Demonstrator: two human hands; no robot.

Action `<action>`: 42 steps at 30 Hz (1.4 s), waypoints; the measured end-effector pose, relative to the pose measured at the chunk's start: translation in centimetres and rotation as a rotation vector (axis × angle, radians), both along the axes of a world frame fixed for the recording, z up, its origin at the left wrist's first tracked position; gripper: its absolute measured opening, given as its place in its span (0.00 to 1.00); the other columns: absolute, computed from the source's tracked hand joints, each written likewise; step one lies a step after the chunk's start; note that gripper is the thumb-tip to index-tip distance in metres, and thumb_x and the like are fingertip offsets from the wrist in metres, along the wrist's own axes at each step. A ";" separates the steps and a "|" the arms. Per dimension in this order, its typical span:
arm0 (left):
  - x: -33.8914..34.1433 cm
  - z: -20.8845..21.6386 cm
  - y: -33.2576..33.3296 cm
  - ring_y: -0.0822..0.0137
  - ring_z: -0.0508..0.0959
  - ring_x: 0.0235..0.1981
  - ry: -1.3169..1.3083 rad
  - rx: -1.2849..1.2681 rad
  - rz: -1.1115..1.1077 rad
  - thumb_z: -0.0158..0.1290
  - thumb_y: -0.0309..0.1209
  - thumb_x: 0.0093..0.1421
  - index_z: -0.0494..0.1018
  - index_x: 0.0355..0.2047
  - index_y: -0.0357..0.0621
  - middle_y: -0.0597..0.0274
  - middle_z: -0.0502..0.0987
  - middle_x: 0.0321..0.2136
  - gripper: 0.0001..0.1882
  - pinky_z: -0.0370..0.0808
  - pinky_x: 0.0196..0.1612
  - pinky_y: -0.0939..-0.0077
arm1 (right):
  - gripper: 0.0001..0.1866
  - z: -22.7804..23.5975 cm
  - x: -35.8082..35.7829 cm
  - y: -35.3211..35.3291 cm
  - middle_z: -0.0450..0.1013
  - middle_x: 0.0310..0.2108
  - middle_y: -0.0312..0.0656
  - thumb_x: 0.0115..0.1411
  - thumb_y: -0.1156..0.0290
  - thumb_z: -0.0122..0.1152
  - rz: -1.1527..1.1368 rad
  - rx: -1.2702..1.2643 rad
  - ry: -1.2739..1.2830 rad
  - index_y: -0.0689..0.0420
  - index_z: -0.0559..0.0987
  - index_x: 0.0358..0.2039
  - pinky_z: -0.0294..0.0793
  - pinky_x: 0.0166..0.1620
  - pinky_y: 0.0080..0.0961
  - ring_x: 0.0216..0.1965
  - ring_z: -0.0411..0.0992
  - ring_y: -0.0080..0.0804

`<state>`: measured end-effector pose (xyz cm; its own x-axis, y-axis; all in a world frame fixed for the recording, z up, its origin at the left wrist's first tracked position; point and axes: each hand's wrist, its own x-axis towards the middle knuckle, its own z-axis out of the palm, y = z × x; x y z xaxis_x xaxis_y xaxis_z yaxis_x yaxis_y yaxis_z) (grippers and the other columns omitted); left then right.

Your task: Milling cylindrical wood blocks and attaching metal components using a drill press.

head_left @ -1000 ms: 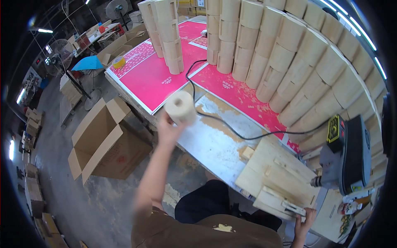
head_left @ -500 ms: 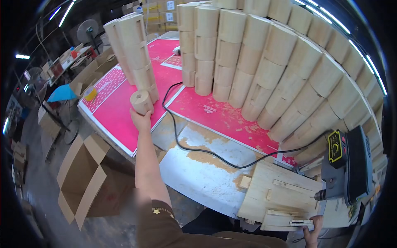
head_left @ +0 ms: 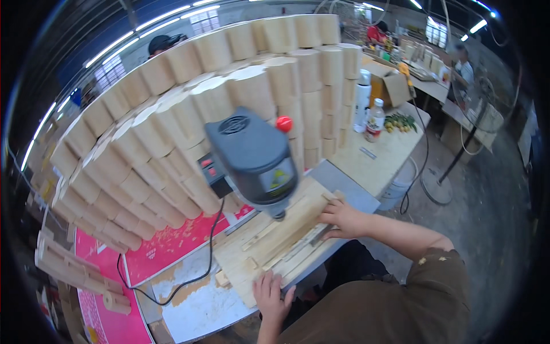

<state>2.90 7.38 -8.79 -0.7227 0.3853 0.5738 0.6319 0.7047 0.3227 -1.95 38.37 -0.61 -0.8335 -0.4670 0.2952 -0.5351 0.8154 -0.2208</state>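
Observation:
A drill press (head_left: 252,155) with a dark grey head stands over a pale wooden board (head_left: 232,261). Wooden strips (head_left: 286,243) are fixed along the board, with a shaded trough between them. My left hand (head_left: 272,298) rests at the board's near left corner, fingers spread and nothing in them. At the right end of the strips lies my right hand (head_left: 344,219), its fingers stretched over the wood beside a small block (head_left: 332,196), thumb apart. A short wooden cylinder (head_left: 117,303) with a hole in its end is on the pink sheet at the far left.
Tall stacks of wooden cylinders (head_left: 166,120) wall off the back. A black cable (head_left: 189,284) loops across the table from the drill. On the right stand a drink bottle (head_left: 374,120), a white flask (head_left: 361,100) and some fruit (head_left: 400,122). Other people work in the background.
My view has swung right. My left hand has let go of the wooden cylinder and come back to the board. My right hand has moved from the metal clamp to the strips' end.

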 end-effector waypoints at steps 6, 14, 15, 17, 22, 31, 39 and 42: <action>0.0 -0.7 2.1 0.53 0.72 0.46 -0.049 0.053 0.061 0.59 0.36 0.48 0.75 0.37 0.48 0.62 0.76 0.42 0.16 0.63 0.50 0.56 | 0.20 16.5 -10.1 11.5 0.70 0.44 0.44 0.44 0.67 0.67 -0.226 -0.219 0.804 0.55 0.74 0.39 0.62 0.50 0.39 0.49 0.64 0.45; 0.1 -0.6 2.4 0.51 0.73 0.43 -0.049 0.100 0.058 0.59 0.30 0.46 0.76 0.36 0.47 0.60 0.77 0.39 0.14 0.67 0.48 0.59 | 0.30 31.8 -25.1 24.2 0.71 0.45 0.43 0.43 0.47 0.64 -0.818 -0.268 0.832 0.51 0.75 0.44 0.61 0.53 0.38 0.50 0.67 0.43; -0.1 -0.6 2.6 0.50 0.74 0.43 -0.050 0.105 0.038 0.59 0.29 0.46 0.76 0.36 0.46 0.59 0.78 0.39 0.14 0.68 0.49 0.60 | 0.34 33.0 -26.3 24.5 0.71 0.47 0.44 0.42 0.43 0.63 -0.841 -0.233 0.781 0.50 0.74 0.46 0.60 0.55 0.37 0.51 0.66 0.44; 0.5 0.1 2.7 0.51 0.74 0.42 -0.023 0.099 0.109 0.60 0.30 0.45 0.76 0.35 0.47 0.60 0.78 0.38 0.14 0.69 0.49 0.60 | 0.37 34.9 -27.3 18.6 0.69 0.49 0.46 0.41 0.40 0.62 -0.738 -0.230 0.632 0.49 0.73 0.49 0.59 0.56 0.38 0.53 0.64 0.45; 0.3 0.3 2.9 0.52 0.74 0.42 -0.060 0.079 0.112 0.61 0.32 0.44 0.76 0.35 0.48 0.62 0.78 0.38 0.15 0.69 0.47 0.62 | 0.45 34.7 -27.8 12.2 0.61 0.57 0.45 0.42 0.35 0.59 -0.722 -0.050 0.356 0.49 0.67 0.56 0.49 0.60 0.52 0.63 0.51 0.41; 0.0 0.7 2.9 0.53 0.74 0.42 -0.052 0.116 0.112 0.63 0.32 0.40 0.76 0.34 0.48 0.63 0.78 0.37 0.17 0.70 0.46 0.62 | 0.35 32.7 -30.4 6.2 0.64 0.54 0.42 0.46 0.48 0.65 -0.853 0.242 0.357 0.49 0.67 0.53 0.50 0.59 0.55 0.58 0.58 0.44; -0.1 -0.8 2.4 0.54 0.75 0.40 -0.054 0.174 0.137 0.63 0.32 0.40 0.77 0.32 0.48 0.64 0.79 0.35 0.16 0.71 0.45 0.64 | 0.24 30.9 -31.6 4.3 0.59 0.57 0.48 0.55 0.64 0.54 -0.861 0.138 0.518 0.48 0.68 0.54 0.49 0.58 0.58 0.58 0.53 0.51; -0.1 -0.7 2.4 0.55 0.75 0.40 -0.043 0.198 0.129 0.63 0.31 0.40 0.77 0.31 0.49 0.64 0.79 0.35 0.15 0.71 0.45 0.64 | 0.24 31.6 -31.4 4.6 0.60 0.55 0.48 0.55 0.66 0.53 -0.839 -0.005 0.508 0.45 0.68 0.54 0.57 0.56 0.55 0.58 0.53 0.50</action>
<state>2.77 9.73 -9.49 -0.7842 0.1713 0.5964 0.5236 0.6985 0.4878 -33.32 42.98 31.01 -0.6673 0.2209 0.7113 0.1851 0.9742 -0.1288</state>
